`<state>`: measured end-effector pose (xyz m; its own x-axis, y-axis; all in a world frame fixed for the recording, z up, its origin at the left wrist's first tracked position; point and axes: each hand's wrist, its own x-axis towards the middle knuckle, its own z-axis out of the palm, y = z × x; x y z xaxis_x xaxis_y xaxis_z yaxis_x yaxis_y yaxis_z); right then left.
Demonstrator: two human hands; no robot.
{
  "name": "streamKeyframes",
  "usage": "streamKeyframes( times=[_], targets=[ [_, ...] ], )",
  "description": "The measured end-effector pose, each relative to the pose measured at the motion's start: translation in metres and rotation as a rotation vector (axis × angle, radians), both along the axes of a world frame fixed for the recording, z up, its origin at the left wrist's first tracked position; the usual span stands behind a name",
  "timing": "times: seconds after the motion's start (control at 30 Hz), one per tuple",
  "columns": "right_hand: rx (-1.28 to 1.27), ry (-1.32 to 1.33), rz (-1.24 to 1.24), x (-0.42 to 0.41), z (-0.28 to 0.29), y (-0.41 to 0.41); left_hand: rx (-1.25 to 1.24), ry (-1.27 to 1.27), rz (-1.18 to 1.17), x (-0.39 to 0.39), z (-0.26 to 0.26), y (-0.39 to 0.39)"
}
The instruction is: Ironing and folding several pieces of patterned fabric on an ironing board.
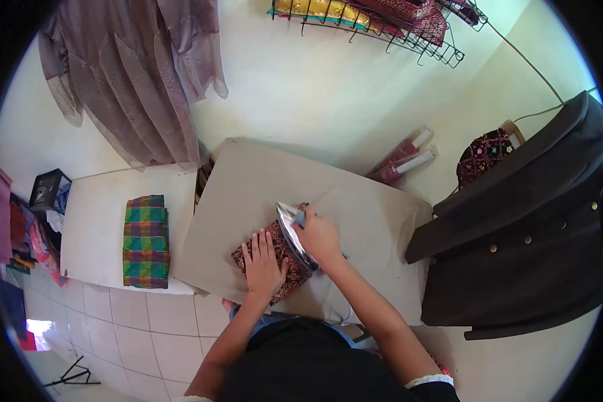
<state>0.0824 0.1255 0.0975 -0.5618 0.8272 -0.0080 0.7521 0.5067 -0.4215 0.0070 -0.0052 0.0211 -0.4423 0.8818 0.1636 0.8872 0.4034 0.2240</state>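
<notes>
A folded brown and black patterned cloth [292, 281] lies at an angle on a table covered with beige fabric [261, 171]. My right hand [321, 236] grips the handle of a clothes iron [287, 226], whose shiny metal soleplate edge rests along the cloth's right part. Flat on the cloth, left of the iron, is my left hand [265, 266], fingers spread and holding nothing. Part of the cloth is hidden beneath the hand and the iron.
A folded green plaid cloth [145, 241] lies on a white table [95, 221] at left. A dark jacket [512, 251] hangs at right, a mauve garment [130, 85] at upper left. Wrapped rolls [402, 161] lean behind the covered table. The iron's pale cord [349, 314] runs near my body.
</notes>
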Motion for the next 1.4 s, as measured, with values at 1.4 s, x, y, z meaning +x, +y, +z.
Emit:
streamKeyframes(
  times=[1.4],
  targets=[
    [-0.055, -0.108, 0.081, -0.045, 0.011, -0.017, 0.150, -1.303, -0.149, -0.109, -0.013, -0.028]
  ],
)
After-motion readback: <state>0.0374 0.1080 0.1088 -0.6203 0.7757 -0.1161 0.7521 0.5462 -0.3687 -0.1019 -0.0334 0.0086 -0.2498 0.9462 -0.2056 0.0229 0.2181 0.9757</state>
